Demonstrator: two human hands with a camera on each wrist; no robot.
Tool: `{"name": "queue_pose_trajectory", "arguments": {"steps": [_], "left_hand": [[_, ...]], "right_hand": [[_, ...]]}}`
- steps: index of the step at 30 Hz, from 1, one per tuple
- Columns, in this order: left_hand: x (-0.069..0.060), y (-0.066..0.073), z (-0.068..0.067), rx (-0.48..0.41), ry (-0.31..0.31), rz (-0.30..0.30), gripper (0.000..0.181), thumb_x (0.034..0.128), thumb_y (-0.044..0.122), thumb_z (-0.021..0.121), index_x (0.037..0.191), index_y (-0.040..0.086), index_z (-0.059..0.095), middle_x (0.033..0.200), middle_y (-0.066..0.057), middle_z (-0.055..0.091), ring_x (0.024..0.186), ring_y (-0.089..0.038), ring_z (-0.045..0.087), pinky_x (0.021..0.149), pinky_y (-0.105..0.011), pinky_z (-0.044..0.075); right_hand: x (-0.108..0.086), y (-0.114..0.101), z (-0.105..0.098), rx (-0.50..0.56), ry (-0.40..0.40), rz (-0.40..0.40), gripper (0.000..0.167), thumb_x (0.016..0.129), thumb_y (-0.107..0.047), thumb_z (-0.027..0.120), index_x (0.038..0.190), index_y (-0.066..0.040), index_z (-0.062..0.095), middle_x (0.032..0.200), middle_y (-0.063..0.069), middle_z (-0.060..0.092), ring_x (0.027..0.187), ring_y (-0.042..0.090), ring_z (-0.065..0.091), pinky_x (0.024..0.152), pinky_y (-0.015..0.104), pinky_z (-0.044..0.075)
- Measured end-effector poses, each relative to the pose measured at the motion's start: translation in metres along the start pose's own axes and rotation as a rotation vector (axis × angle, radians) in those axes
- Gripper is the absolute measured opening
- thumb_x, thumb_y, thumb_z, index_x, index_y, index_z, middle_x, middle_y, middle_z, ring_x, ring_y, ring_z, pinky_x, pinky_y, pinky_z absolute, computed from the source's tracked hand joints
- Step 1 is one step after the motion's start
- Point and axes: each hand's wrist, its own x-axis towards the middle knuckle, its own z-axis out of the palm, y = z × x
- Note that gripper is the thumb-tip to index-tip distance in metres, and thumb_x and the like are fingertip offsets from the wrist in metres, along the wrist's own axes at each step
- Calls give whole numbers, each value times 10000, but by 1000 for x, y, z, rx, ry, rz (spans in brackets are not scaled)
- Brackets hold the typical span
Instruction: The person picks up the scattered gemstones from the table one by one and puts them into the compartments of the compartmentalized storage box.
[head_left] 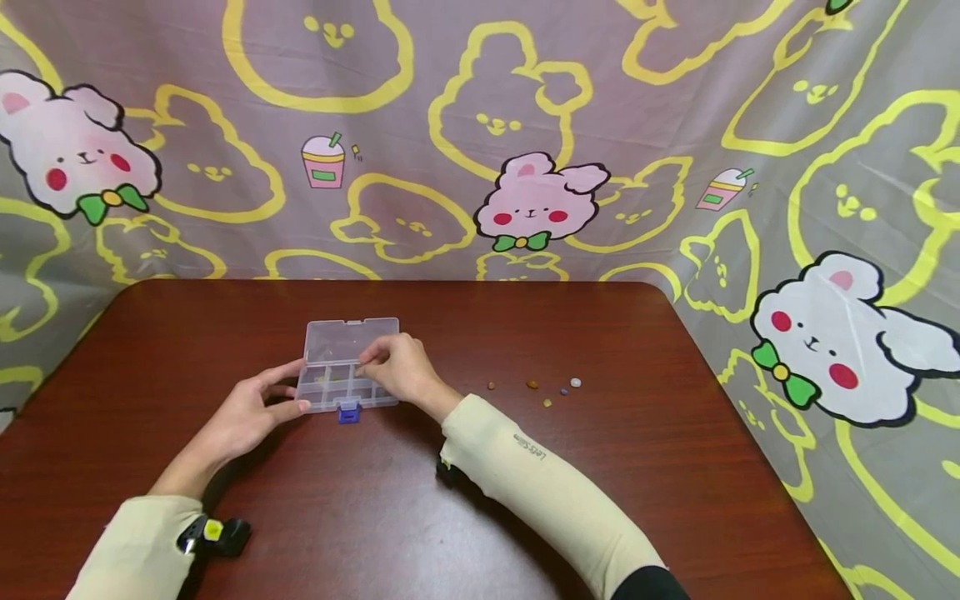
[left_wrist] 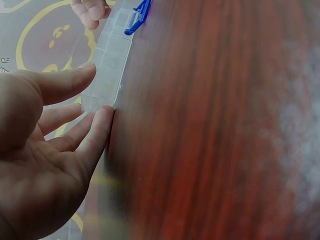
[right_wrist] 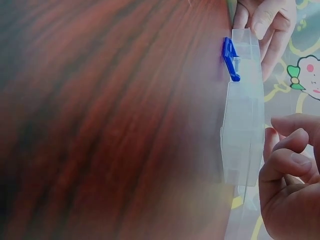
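Box (head_left: 352, 387) between left and right hands (head_left: 251, 412) (head_left: 402, 367)

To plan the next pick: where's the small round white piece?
In the head view, the white piece lies on the reddish-brown table, right of the right hand, beside the tiny blue piece.

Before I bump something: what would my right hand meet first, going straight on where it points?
Probably the clear box: your right hand reaches over its open inside, though how high above it is unclear.
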Motion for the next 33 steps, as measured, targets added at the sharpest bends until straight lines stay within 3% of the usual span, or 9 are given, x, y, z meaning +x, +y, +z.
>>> {"name": "queue_pose_trajectory", "arguments": {"steps": [19,33], "left_hand": [[3,-4,1,9,3,22,698,940,114,714,1531,-12,365,1344,-262,553,1116,-386,564,751,-190,475],[2,-4,-1,-7,9,39,690,931,105,725,1515,-31,384,1350,-271,550,1109,-385,570,740,-192,476]], "right_hand": [[-18,11,-17,-9,0,-30,31,861,-76,769,892,-74,764,738,-64,679,629,12,580,615,180,462],[-46,22,-52,-5,-17,-29,66,857,-47,767,923,-40,762,751,-39,689,670,119,645,646,218,475]]}}
